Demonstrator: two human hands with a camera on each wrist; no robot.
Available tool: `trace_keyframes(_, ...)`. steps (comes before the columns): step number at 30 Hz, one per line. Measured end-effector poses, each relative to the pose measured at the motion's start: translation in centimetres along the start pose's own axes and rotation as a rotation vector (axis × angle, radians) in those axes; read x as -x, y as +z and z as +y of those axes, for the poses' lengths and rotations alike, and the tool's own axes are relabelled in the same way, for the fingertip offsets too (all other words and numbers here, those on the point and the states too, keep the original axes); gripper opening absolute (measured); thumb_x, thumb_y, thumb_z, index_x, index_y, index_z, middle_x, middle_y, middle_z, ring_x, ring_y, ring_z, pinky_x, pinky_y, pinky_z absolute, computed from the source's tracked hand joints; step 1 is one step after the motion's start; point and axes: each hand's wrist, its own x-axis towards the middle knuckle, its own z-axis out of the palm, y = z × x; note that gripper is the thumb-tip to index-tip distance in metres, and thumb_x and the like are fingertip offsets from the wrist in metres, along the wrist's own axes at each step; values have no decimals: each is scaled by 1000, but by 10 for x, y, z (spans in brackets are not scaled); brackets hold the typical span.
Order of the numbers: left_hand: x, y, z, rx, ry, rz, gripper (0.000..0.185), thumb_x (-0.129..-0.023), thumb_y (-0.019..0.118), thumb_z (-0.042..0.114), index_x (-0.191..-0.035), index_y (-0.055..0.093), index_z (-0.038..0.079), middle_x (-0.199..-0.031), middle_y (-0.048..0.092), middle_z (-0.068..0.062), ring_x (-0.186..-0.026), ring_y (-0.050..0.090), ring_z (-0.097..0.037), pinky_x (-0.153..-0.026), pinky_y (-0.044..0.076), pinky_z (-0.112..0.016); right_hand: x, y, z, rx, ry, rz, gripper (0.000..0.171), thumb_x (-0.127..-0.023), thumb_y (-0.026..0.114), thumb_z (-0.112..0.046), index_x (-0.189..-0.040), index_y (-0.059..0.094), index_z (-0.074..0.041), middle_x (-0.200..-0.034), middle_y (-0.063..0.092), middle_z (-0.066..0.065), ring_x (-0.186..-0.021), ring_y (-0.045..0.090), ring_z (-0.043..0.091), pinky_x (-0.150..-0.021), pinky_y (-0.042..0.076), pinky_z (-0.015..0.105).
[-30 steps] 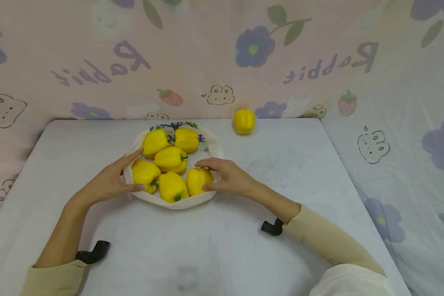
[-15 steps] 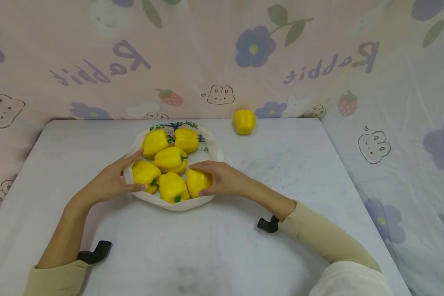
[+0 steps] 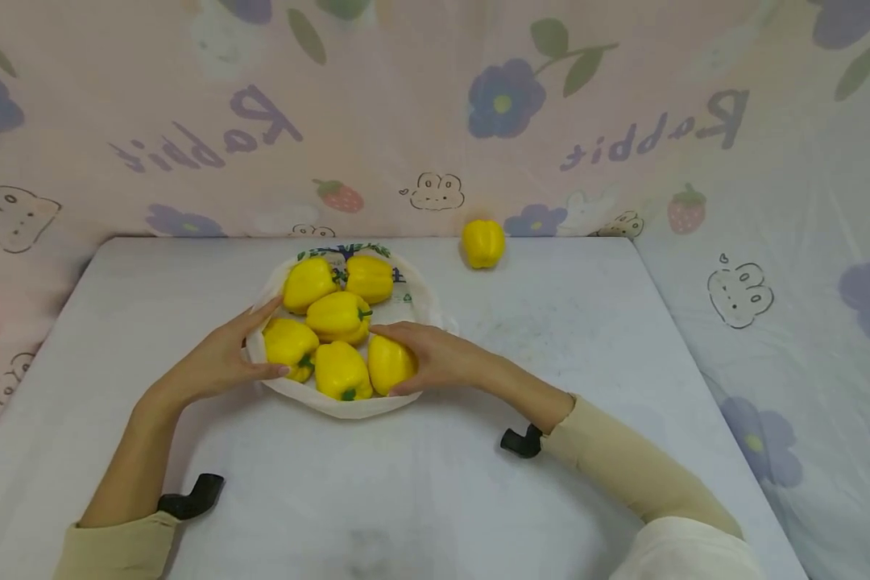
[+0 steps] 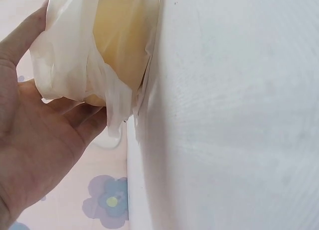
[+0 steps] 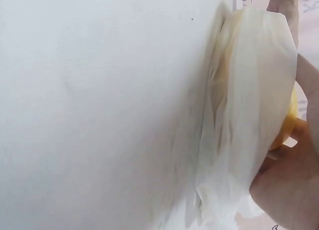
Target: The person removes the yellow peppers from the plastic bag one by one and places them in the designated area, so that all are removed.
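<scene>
A white plastic bag (image 3: 348, 408) with its edge rolled open lies on the table, holding several yellow bell peppers. At its front right, my right hand (image 3: 442, 358) grips one yellow bell pepper (image 3: 389, 366), fingers over the far side and thumb at the near side. My left hand (image 3: 221, 362) holds the bag's left edge, thumb toward the front, beside another pepper (image 3: 290, 345). In the left wrist view the bag (image 4: 70, 46) sits between thumb and fingers. The right wrist view shows the bag wall (image 5: 259, 90) hiding most of the gripped pepper.
One more yellow bell pepper (image 3: 483, 244) stands outside the bag at the table's back edge. A patterned cloth (image 3: 406, 97) hangs behind the white table (image 3: 435, 499) and along its sides. Black curved pieces (image 3: 192, 497) are at both forearms.
My right hand has moved slightly left and toward me, its fingers reaching over the front-right pepper and covering more of it. The left hand keeps its place on the bag edge.
</scene>
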Motion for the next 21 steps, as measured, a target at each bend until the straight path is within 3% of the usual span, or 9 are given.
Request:
trace_keyframes(7,2,-2,0,0,5,-6,98,-70,73,49,-146,13,33,-151,6,-12,-136,8,-37,-102,14,-63,-5,-3,3,-14,-40,53,79,-73,72,-44,-140,36,-22,-133,45,-8,-120,40,8,-103,31,30)
trace_keyframes(21,1,-4,2,-7,7,-21,99,-70,72,51,-146,10,33,-151,4,-14,-135,6,-39,-101,13,-63,-4,-19,3,-85,-44,138,83,-70,74,-45,-139,36,-18,-133,43,-10,-114,42,3,-100,34,26)
